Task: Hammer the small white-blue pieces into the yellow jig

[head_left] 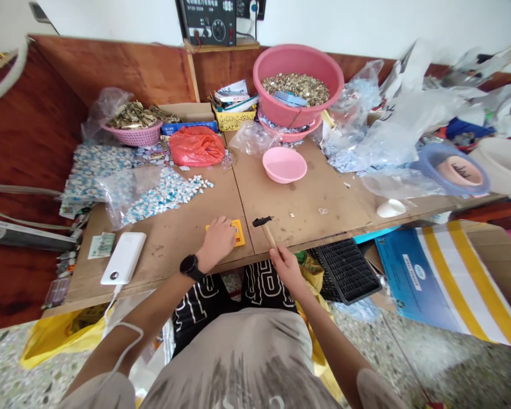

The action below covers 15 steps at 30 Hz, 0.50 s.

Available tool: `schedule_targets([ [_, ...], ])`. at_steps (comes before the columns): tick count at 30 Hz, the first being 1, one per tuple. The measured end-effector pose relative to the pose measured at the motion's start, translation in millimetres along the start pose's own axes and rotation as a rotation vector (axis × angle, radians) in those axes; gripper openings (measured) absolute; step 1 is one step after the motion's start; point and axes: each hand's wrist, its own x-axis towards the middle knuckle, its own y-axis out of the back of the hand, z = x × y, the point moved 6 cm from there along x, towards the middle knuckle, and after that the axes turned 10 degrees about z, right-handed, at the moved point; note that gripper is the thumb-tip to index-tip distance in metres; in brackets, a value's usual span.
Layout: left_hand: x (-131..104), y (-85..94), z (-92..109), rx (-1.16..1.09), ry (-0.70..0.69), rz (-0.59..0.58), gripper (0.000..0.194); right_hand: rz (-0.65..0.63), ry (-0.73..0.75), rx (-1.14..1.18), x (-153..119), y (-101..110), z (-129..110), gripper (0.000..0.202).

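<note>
My right hand is closed around the wooden handle of a small hammer. The hammer's black head points away from me, just above the front of the brown table. To its left, my left hand lies with bent fingers over a flat yellow plastic piece and grips it against the tabletop. The hand covers most of this piece, and its fingertips are partly hidden. Beyond the hammer sits a shallow pink bowl. A pile of small white and blue pieces is spread beyond my left hand.
A white power bank with a cable lies at left. At the back are a large pink basin of brass-coloured parts, a red plastic bag and a pink basket. A white cup is near the right edge.
</note>
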Motion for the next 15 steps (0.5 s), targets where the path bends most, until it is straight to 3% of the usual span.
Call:
schedule_targets([
  [3, -5, -5.9, -8, -0.038, 0.008, 0.042, 0.023, -0.053, 0.144, -0.205, 0, -2, -12, 0.040],
  [5, -14, -7.9, -14, -0.067, 0.051, 0.129, 0.021, -0.088, 0.201, -0.287, -2, -6, -21, 0.040],
  [10, -45, -5.7, -27, -0.136, 0.189, 0.370, 0.045, -0.053, 0.290, -0.274, -14, -16, -46, 0.040],
  [15, -70, -15.7, -40, -0.172, 0.219, 0.353, 0.048, -0.120, 0.317, -0.443, -14, -32, -47, 0.033],
])
